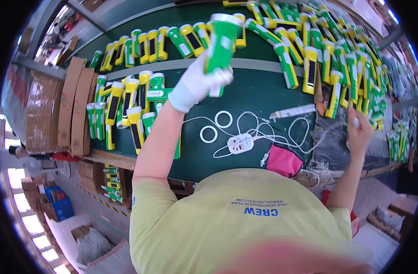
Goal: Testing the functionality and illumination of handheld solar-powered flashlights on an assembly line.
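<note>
My left hand, in a white glove, is raised over the dark green table and grips a green and yellow flashlight by its body, with the white lens end pointing up. My right hand is bare and hangs near the table's right edge. Its fingers are pinched on a small white piece; I cannot make out what it is. Rows of the same green and yellow flashlights lie just left of my left forearm.
Many more flashlights cover the far and right parts of the table. A white power strip with looped cables, two white tape rings and a pink pouch lie near me. Flat cardboard boxes lean at the left, and a blue crate stands on the floor.
</note>
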Demonstrator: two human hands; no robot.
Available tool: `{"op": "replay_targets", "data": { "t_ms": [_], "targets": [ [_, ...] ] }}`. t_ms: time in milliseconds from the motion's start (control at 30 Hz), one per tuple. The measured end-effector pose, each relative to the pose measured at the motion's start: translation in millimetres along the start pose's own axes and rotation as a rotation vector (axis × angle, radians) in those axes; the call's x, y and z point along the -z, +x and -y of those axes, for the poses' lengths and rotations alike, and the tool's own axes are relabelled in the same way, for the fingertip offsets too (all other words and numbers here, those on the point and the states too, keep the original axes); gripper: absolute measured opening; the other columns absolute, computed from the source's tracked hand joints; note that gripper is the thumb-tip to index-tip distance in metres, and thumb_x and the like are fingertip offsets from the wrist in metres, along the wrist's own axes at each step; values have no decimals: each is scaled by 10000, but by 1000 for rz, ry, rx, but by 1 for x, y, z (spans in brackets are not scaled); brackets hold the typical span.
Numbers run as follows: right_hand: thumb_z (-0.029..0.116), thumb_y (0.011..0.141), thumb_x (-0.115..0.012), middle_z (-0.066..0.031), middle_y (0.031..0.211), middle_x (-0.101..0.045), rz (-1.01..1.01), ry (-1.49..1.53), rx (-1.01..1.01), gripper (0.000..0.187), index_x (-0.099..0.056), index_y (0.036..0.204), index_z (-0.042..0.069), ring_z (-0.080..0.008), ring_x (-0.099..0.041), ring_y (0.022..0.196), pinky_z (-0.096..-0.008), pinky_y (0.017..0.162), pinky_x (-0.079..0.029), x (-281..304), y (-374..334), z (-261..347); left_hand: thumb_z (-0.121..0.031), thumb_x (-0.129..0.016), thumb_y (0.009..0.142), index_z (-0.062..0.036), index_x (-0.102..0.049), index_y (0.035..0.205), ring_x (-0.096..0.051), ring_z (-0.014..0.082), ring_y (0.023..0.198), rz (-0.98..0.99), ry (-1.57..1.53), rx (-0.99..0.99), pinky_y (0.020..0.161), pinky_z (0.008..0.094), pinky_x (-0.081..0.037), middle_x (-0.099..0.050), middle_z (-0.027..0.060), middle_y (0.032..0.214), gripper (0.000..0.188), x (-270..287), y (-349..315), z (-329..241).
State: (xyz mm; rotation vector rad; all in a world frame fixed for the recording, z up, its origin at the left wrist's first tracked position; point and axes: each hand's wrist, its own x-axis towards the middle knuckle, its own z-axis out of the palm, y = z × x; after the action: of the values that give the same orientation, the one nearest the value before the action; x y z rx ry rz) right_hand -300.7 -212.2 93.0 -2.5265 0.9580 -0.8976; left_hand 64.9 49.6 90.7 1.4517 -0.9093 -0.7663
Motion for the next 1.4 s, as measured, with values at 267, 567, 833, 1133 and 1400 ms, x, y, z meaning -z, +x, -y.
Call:
{"op": "replay_targets", "data": {
  "t_ms": [267,567,833,1133,1400],
  "targets": [
    [132,893,-667,-51,1063,-643,315,926,89,364,-600,1243,57,-54,-559,740,-203,635,-460,-91,9,125,-74,-718,647,-156,-641,1193,-625,292,886,101,1138,-551,769,389,-503,-653,77,986,557,-59,-21,-44],
    [319,923,-622,-79,885,-641,116,1364,-154,324,-637,1040,17,-79,-499,545,-215,432,-332,-74,58,74,-109,-662,885,22,-494,1337,-614,147,897,-394,171,-80,816,274,-506,-653,106,1063,500,7,-27,1],
    [272,876,-729,24,750,-597,194,948,-276,246,-676,978,55,-20,-489,625,-186,512,-375,-83,39,108,-234,-555,985,5,-583,1250,-613,131,903,-488,114,-45,816,272,-495,-664,82,1036,358,-3,-32,1],
    [342,825,-782,-22,774,-609,366,780,-167,453,-619,1108,28,-66,-567,664,-226,569,-460,-93,20,126,-283,-768,753,-50,-548,1220,-639,337,943,69,899,-629,792,435,-508,-648,140,1073,566,-106,-4,-4],
    [106,791,-774,-33,1032,-675,667,941,-178,415,-652,1168,-17,-76,-609,882,-216,775,-484,-84,12,96,-482,-514,984,-64,-553,1152,-620,158,734,-250,-728,342,664,285,-517,-632,74,880,452,-91,18,51]
  ]
}}
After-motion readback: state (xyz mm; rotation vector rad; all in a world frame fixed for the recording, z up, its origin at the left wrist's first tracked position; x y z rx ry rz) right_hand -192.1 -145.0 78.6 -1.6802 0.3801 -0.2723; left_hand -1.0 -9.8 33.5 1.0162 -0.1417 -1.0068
